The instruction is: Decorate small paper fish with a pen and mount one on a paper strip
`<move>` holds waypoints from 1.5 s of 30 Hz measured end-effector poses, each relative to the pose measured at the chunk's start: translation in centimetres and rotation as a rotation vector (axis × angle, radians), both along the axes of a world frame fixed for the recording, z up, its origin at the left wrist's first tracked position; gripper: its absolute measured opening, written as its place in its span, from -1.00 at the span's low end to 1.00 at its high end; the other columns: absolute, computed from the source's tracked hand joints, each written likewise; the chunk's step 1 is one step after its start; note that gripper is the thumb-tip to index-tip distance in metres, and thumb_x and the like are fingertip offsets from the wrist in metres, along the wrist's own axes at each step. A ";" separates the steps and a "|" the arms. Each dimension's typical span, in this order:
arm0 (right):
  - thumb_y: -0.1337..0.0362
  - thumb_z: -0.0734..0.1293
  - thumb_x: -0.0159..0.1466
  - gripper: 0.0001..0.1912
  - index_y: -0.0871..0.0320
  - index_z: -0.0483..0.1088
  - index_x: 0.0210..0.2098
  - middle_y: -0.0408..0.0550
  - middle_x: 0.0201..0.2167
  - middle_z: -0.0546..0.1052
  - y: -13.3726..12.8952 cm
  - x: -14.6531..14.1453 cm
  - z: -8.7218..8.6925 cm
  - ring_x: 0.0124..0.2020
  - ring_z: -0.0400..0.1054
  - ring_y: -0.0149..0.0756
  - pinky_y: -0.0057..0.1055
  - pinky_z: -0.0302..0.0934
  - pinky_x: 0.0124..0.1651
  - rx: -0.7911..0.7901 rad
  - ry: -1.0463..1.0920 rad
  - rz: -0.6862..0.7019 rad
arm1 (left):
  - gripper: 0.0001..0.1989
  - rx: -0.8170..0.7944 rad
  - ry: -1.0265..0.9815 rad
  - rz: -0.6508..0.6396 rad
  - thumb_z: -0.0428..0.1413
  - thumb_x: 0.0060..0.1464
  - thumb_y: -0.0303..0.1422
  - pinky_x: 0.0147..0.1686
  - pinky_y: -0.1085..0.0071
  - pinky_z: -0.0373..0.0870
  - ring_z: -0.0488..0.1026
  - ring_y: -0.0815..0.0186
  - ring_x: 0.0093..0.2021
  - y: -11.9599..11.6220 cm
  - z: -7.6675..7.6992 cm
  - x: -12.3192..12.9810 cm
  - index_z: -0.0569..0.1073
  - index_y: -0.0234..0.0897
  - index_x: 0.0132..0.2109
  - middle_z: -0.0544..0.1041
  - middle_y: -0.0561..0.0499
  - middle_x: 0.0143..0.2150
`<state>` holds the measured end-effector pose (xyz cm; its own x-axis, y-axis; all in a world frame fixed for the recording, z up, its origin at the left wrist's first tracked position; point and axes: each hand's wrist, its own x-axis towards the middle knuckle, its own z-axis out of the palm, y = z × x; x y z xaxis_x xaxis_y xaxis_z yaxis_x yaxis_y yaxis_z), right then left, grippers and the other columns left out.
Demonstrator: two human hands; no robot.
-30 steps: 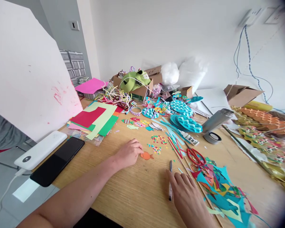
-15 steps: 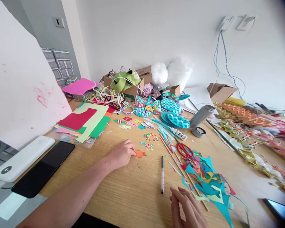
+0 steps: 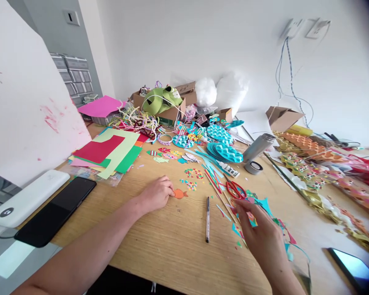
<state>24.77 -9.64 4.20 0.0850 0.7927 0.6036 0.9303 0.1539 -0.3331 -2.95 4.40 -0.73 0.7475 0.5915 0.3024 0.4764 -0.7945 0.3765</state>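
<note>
The right hand (image 3: 266, 233), fingers parted, is off the pen (image 3: 208, 223), near the red scissors (image 3: 236, 189) (the left hand (image 3: 156, 194) pinches the orange fish (image 3: 179, 194)).

Likely craft workspace, paper-strewn wooden table (image 3: 160, 241)

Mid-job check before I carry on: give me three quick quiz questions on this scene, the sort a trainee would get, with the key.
1. What do the fingers of the left hand touch? A) the metal flask B) the orange fish C) the red scissors
2. True or false: the pen lies on the table, clear of the right hand.
3. Fill in: the cut sheet on top of the light green paper is ____.
Key: 1 B; 2 true; 3 red
</note>
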 end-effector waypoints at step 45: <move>0.37 0.26 0.26 -0.76 0.24 0.54 -0.19 0.13 -0.19 0.61 19.4 3.1 -1.6 -0.13 0.46 -0.14 -0.40 0.14 -0.21 -0.689 -0.253 -0.127 | -0.63 -0.049 -0.192 -0.029 -0.03 0.01 -0.72 -0.16 0.37 0.38 0.36 0.26 -0.16 -0.2 -0.2 0.2 0.59 -0.30 -0.23 0.58 -0.01 -0.24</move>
<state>27.89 9.73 2.58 0.1255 0.9920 -0.0130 0.9880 -0.1262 -0.0887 -2.75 4.22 -0.91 0.6958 0.5878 0.4127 0.3688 -0.7855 0.4970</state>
